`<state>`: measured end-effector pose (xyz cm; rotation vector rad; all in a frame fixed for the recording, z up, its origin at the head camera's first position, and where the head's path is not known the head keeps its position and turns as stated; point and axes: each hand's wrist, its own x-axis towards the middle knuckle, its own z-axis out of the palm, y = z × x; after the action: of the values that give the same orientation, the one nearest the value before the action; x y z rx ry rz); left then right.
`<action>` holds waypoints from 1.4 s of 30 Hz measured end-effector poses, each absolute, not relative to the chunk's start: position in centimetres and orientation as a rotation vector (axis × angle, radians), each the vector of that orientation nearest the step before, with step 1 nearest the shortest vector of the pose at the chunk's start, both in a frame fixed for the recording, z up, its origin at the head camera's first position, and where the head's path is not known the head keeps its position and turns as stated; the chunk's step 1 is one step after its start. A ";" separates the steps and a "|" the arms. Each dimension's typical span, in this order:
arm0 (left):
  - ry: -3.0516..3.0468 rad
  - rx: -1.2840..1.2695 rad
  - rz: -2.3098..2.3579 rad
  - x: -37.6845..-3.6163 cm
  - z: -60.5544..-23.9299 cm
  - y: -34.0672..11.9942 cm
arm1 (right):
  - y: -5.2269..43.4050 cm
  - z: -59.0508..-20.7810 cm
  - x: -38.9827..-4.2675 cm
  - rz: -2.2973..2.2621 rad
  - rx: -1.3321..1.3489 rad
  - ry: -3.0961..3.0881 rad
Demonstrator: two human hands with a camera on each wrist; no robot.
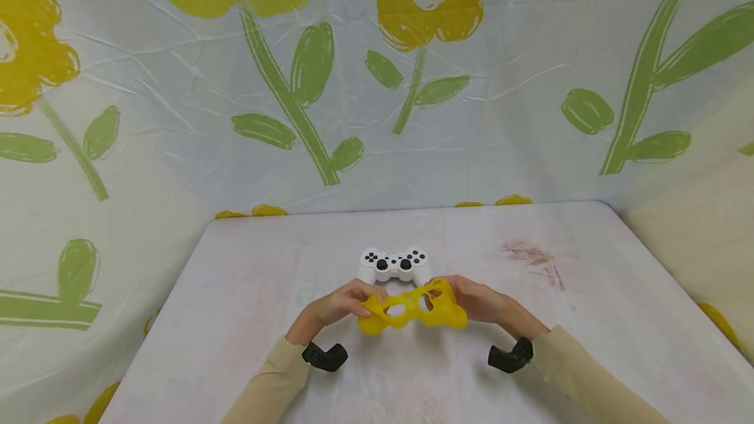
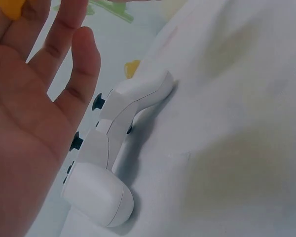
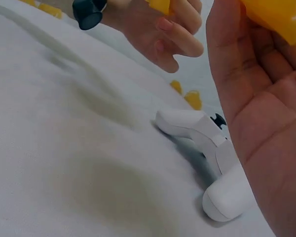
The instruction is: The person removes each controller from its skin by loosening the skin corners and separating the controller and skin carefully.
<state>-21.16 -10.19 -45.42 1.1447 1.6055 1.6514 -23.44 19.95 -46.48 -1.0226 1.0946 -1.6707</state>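
Both hands hold up a yellow silicone controller cover (image 1: 412,308) with cutout holes, one hand at each end. My left hand (image 1: 344,301) pinches its left end between thumb and fingers. At the right end, my right hand (image 1: 476,298) grips the cover, its fingers partly behind the yellow material. A white game controller (image 1: 393,260) with black sticks and buttons lies on the table just beyond the cover; its handles are partly hidden by the hands. In the left wrist view the controller (image 2: 103,148) rests below the left palm, apart from it.
The white table (image 1: 265,267) has reddish smudges (image 1: 530,254) at the right. Flower-printed cloth (image 1: 501,116) hangs behind and along both sides. Black wrist bands (image 1: 326,357) sit on both wrists, over beige sleeves.
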 end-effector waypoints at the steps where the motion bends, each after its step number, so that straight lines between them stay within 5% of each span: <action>1: 1.614 1.149 1.667 -21.1 -45.5 -10.3 | 19.9 -46.5 -23.4 -1.670 -1.029 1.110; 18: 1.908 1.027 1.661 -21.4 -46.1 -11.8 | 20.7 -45.5 -23.9 -1.616 -1.065 1.739; 34: 1.821 1.195 1.550 -22.0 -45.1 -12.1 | 19.9 -46.3 -24.2 -1.706 -1.173 1.388; 42: 2.041 1.050 1.447 -22.0 -43.7 -12.2 | 20.1 -45.9 -24.2 -1.758 -1.167 1.292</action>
<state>-21.95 -12.23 -43.68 1.0495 2.0407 1.4470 -24.22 20.07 -45.87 -1.1672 1.2916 -1.7585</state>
